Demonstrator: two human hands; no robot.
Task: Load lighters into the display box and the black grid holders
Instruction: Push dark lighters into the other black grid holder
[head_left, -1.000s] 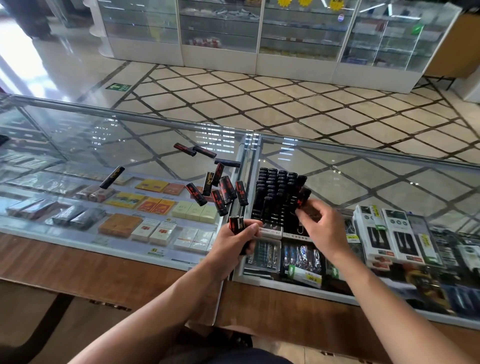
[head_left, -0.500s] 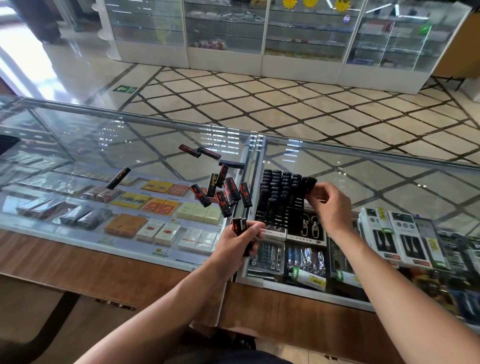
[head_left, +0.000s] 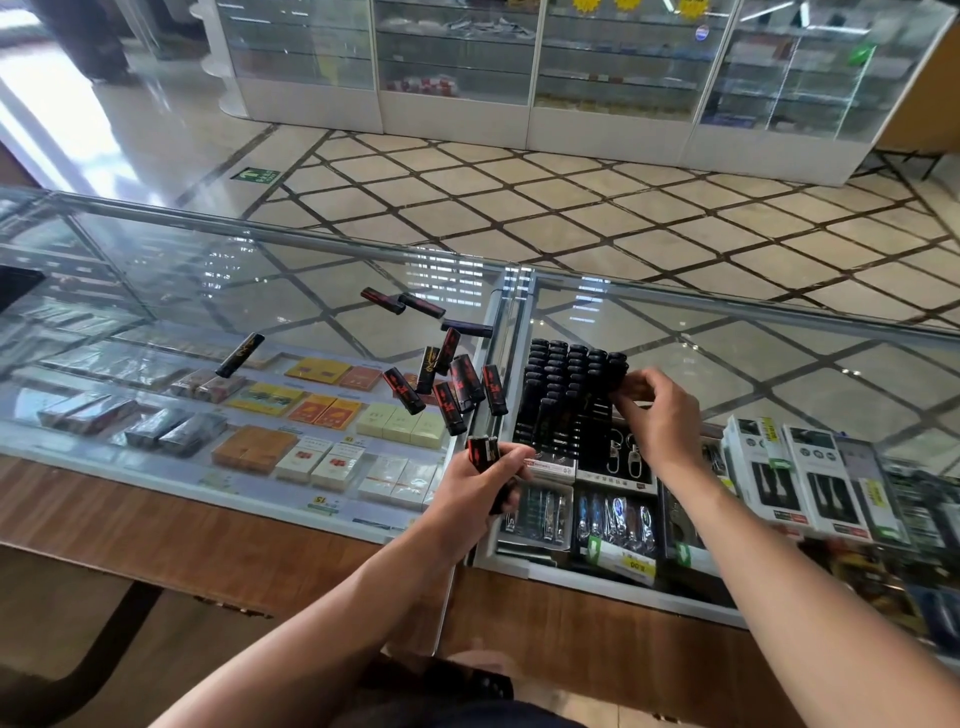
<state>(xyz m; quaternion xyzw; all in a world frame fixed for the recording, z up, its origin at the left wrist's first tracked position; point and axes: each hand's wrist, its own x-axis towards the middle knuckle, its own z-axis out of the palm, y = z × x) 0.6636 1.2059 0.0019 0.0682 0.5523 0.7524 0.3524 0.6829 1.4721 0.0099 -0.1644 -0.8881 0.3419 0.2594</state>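
**Inspector:** Where is the display box (head_left: 550, 467) found, and what edges bound it?

**Recorder:** It is set on the glass counter (head_left: 311, 280), just right of the metal seam (head_left: 506, 322) between two cases. Five columns of black lighter caps (head_left: 566, 374) are counted across it; the full number cannot be told. Open glass is seen beyond the box and to its right, up to the counter's far rail (head_left: 727, 301). The wooden ledge (head_left: 156, 530) runs along the near edge.

**Inspector:** How are the hands engaged?

**Recorder:** The right hand (head_left: 662, 410) is held at the box's far right corner, with thumb and curled fingers pinched on the corner lighter (head_left: 615, 370). The left hand (head_left: 483, 486) is closed around held lighters (head_left: 483, 451), of which two red-and-black tops are seen above the fist, just left of the box's near corner.

**Inspector:** And the stock outside the box?

**Recorder:** Ten loose lighters (head_left: 465, 382) are counted on the glass left of the seam: six clustered close to it, three farther back, and one lone lighter (head_left: 240, 355) well apart to the left.
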